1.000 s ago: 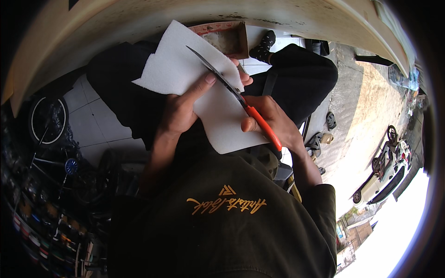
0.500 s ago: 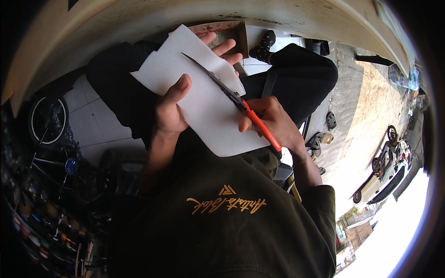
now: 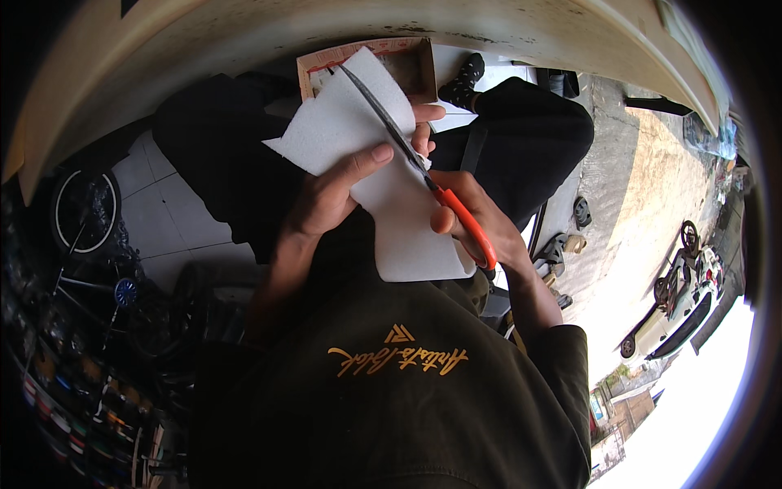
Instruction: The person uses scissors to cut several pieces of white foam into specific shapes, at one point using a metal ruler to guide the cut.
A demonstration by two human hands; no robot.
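Pale curved beam [image 3: 489, 24] arching overhead, beyond hands. White tiled floor [image 3: 155, 220] left of hands. Bicycle wheel [image 3: 81, 212] standing on tiles farther left; more bike parts and dark clutter [image 3: 90, 359] below it, in shadow. Small open cardboard box [image 3: 411, 61] on floor just past hands. Right of hands, sunlit bare ground [image 3: 643, 179] outdoors, with sandals [image 3: 570, 236] at its near edge. Parked motorbike [image 3: 692, 269] well right. Harsh white daylight [image 3: 717, 391] at lower right; left side dim.
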